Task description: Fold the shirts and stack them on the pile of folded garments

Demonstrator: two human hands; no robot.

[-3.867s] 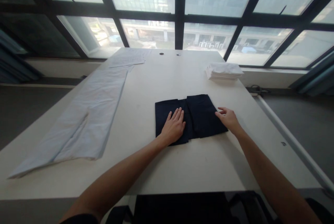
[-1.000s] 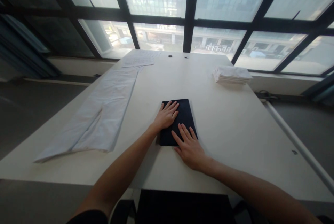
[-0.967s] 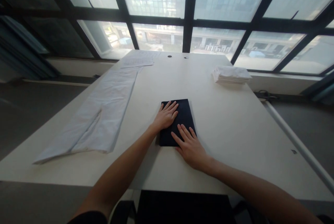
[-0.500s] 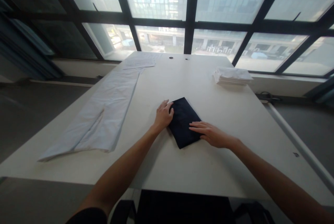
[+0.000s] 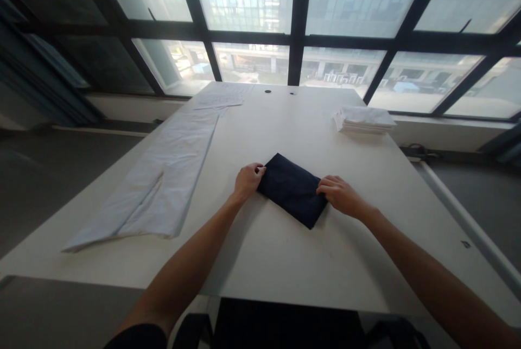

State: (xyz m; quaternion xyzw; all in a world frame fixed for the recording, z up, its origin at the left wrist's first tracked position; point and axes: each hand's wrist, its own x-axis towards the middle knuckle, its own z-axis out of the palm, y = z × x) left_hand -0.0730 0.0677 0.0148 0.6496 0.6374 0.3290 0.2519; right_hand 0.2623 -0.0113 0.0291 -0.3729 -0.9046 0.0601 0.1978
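A dark navy piece of folded cloth point(image 5: 291, 189) lies at an angle on the white table point(image 5: 260, 262) in front of me. Its exact kind does not show. My left hand point(image 5: 248, 179) pinches its left corner between thumb and fingers. At the opposite end, my right hand point(image 5: 337, 192) grips the right edge, fingers curled over the top. The thumb of that hand is hidden.
Along the table's left side lies a long white pair of trousers point(image 5: 163, 170), spread flat. Printed papers point(image 5: 220, 98) sit beyond it. At the back right is a stack of folded white cloth point(image 5: 364, 120). Tall windows point(image 5: 252, 61) stand behind the table.
The navy cloth has turned, its near corner swinging to the right. Both hands went from lying flat on it to gripping its two ends, farther apart.
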